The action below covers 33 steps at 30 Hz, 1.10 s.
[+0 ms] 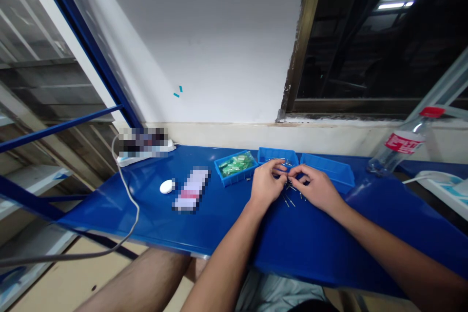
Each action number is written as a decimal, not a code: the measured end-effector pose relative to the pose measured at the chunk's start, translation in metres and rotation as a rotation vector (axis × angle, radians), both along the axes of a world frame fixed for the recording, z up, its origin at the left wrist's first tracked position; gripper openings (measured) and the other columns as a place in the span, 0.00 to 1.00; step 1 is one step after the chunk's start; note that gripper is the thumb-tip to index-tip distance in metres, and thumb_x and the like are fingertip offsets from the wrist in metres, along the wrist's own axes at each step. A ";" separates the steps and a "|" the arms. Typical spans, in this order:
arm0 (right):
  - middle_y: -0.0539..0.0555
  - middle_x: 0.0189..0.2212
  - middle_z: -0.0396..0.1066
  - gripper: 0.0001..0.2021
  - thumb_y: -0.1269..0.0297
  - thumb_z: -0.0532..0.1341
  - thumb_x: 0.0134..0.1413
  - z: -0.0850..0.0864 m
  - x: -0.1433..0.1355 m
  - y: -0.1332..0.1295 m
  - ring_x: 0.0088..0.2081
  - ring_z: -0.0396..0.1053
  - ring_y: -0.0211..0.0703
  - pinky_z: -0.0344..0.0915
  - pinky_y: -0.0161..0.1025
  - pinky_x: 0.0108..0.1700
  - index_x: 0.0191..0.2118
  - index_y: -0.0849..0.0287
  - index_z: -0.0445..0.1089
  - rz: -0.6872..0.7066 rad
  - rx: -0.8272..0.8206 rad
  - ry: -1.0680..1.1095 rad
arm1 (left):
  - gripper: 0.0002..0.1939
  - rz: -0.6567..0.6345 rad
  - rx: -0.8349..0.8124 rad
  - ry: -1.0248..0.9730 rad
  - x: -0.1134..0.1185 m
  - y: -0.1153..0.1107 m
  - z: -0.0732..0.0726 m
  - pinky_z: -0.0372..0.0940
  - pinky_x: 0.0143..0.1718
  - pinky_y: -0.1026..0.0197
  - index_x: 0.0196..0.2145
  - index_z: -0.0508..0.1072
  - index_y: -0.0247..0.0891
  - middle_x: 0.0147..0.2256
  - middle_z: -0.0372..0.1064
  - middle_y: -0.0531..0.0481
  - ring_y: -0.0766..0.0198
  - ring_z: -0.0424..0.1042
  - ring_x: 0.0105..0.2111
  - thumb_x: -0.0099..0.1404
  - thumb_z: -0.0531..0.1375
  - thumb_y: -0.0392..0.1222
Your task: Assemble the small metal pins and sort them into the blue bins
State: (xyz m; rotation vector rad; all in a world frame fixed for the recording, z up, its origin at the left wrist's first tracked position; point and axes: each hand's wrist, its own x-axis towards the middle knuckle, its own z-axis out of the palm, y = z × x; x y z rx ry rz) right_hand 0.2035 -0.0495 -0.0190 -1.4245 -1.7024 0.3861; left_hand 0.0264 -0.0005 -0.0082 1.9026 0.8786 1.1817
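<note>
My left hand and my right hand meet fingertip to fingertip above the blue table. Both are closed in a pinch, and whatever lies between the fingers is too small and covered to name. Thin metal pins lie loose on the table just under the fingers. Behind my left hand is a blue bin with some metal pieces in it, partly hidden by the fingers. A second blue bin, filled with small green pieces, stands left of that hand. Beyond my right hand sits a third blue bin, its inside partly covered.
A clear plastic bottle with a red cap stands at the right, near a white device. To the left lie a round white object and a blurred flat item. A grey cable hangs over the table's left edge.
</note>
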 end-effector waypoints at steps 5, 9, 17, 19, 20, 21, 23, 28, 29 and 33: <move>0.55 0.36 0.77 0.06 0.59 0.60 0.62 0.003 0.000 -0.002 0.27 0.67 0.42 0.68 0.42 0.35 0.38 0.53 0.73 0.000 0.100 -0.110 | 0.25 -0.004 -0.019 -0.001 0.000 -0.001 0.001 0.77 0.41 0.60 0.53 0.78 0.37 0.43 0.82 0.47 0.62 0.81 0.36 0.58 0.64 0.26; 0.55 0.36 0.76 0.04 0.62 0.60 0.61 0.006 -0.002 -0.003 0.26 0.65 0.41 0.67 0.42 0.34 0.37 0.53 0.71 0.007 0.129 -0.138 | 0.26 -0.011 -0.024 0.004 0.000 -0.002 0.002 0.77 0.42 0.59 0.54 0.77 0.38 0.44 0.81 0.47 0.62 0.81 0.35 0.57 0.64 0.26; 0.51 0.31 0.72 0.08 0.64 0.62 0.55 0.003 -0.005 -0.003 0.26 0.67 0.39 0.67 0.38 0.30 0.42 0.54 0.69 -0.016 0.036 0.032 | 0.17 -0.031 -0.035 -0.113 0.000 -0.002 0.004 0.76 0.48 0.57 0.53 0.77 0.37 0.46 0.81 0.44 0.58 0.81 0.43 0.66 0.65 0.37; 0.52 0.33 0.73 0.09 0.63 0.63 0.56 0.002 -0.004 -0.002 0.29 0.70 0.41 0.69 0.38 0.33 0.43 0.54 0.71 0.007 0.011 0.078 | 0.15 -0.019 -0.043 -0.095 0.000 -0.002 0.003 0.75 0.48 0.56 0.52 0.78 0.38 0.46 0.81 0.44 0.57 0.81 0.44 0.70 0.63 0.43; 0.53 0.35 0.75 0.08 0.61 0.63 0.57 0.001 -0.003 -0.001 0.31 0.71 0.42 0.70 0.38 0.34 0.43 0.55 0.73 0.018 0.002 0.111 | 0.15 -0.023 -0.058 -0.086 0.000 -0.001 0.002 0.75 0.49 0.56 0.52 0.78 0.39 0.46 0.81 0.44 0.57 0.81 0.44 0.71 0.62 0.45; 0.54 0.36 0.76 0.09 0.59 0.64 0.58 0.000 -0.002 0.000 0.33 0.73 0.43 0.71 0.39 0.36 0.42 0.55 0.74 0.025 -0.007 0.158 | 0.15 -0.031 -0.075 -0.082 -0.001 -0.001 0.001 0.74 0.49 0.56 0.51 0.79 0.39 0.46 0.81 0.45 0.57 0.81 0.44 0.73 0.61 0.47; 0.56 0.37 0.78 0.13 0.53 0.66 0.58 0.000 0.000 0.002 0.35 0.75 0.45 0.73 0.40 0.37 0.41 0.56 0.75 0.029 -0.043 0.277 | 0.17 -0.063 -0.108 -0.080 -0.001 0.000 -0.002 0.74 0.50 0.56 0.49 0.79 0.39 0.46 0.81 0.45 0.57 0.80 0.44 0.74 0.59 0.52; 0.57 0.32 0.78 0.22 0.42 0.69 0.55 0.003 0.003 0.002 0.30 0.74 0.44 0.72 0.39 0.31 0.42 0.59 0.77 -0.007 -0.129 0.413 | 0.19 -0.108 -0.191 -0.145 0.001 0.002 -0.005 0.74 0.47 0.58 0.48 0.79 0.37 0.41 0.81 0.45 0.58 0.80 0.41 0.73 0.60 0.55; 0.57 0.31 0.78 0.23 0.42 0.69 0.54 0.004 0.003 0.002 0.29 0.74 0.44 0.72 0.39 0.31 0.41 0.59 0.77 -0.021 -0.130 0.408 | 0.18 -0.112 -0.212 -0.169 0.001 0.002 -0.005 0.74 0.47 0.59 0.49 0.79 0.36 0.40 0.81 0.45 0.59 0.80 0.40 0.72 0.61 0.54; 0.57 0.30 0.78 0.24 0.39 0.68 0.56 0.003 0.002 0.001 0.29 0.75 0.46 0.71 0.39 0.30 0.40 0.59 0.78 -0.059 -0.130 0.367 | 0.17 -0.135 -0.267 -0.249 0.002 0.005 -0.004 0.74 0.45 0.61 0.51 0.77 0.33 0.38 0.81 0.44 0.61 0.80 0.38 0.68 0.66 0.44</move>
